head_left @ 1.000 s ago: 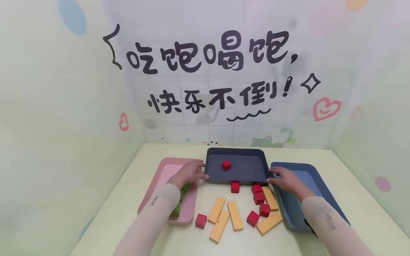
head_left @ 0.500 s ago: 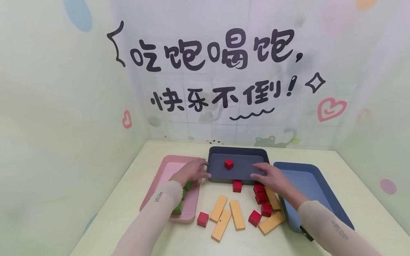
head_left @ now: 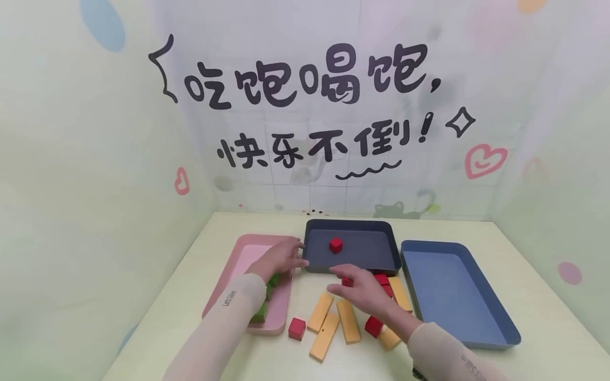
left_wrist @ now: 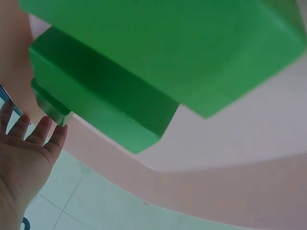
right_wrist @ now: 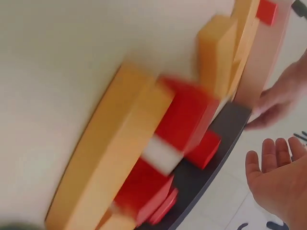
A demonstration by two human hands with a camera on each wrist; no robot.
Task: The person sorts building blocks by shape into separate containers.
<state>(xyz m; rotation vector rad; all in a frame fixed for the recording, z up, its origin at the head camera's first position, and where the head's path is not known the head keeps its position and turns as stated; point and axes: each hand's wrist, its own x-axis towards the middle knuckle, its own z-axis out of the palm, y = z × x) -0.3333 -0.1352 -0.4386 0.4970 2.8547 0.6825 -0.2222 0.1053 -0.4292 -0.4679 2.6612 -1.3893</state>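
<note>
Over red and yellow blocks (head_left: 349, 321) on the table (head_left: 269, 364), the right hand (head_left: 364, 292), fingers apart, has come from the blue tray (head_left: 461, 296), probably to handle them; the left hand (head_left: 278, 257), also spread, stays put

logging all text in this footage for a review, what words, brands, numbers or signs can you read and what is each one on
"吃饱喝饱,": back wall, upper line
"快乐不倒!": back wall, lower line
"LetsSlim", small but seemingly so: left sleeve
Right sleeve: small print, too skewed and blurred to read surely
Right wrist view: black strokes cut off at the edge, unreadable
Trays and blocks: none that I can make out
</note>
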